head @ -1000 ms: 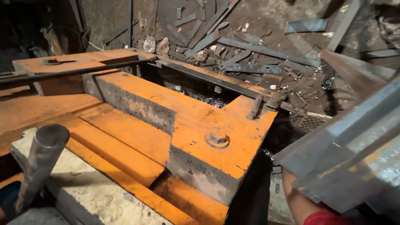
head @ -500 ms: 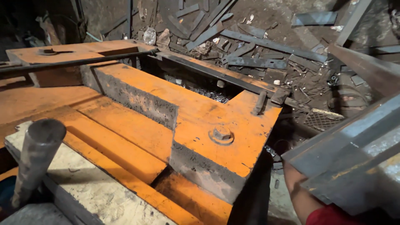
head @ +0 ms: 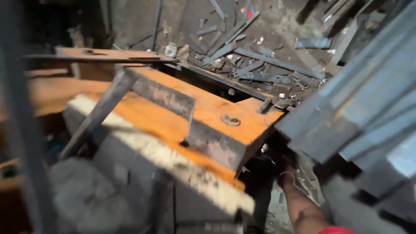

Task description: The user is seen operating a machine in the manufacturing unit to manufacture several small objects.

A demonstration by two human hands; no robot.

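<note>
An orange-painted machine block with worn grey faces fills the middle of the view, a round bolt head set in its top. A dark lever bar leans across its left side, blurred. Behind it a flat rusty orange plate lies level. The dirt floor beyond is strewn with grey metal offcuts, strips lying at all angles, and a small clear jar-like thing stands near the plate's end.
</note>
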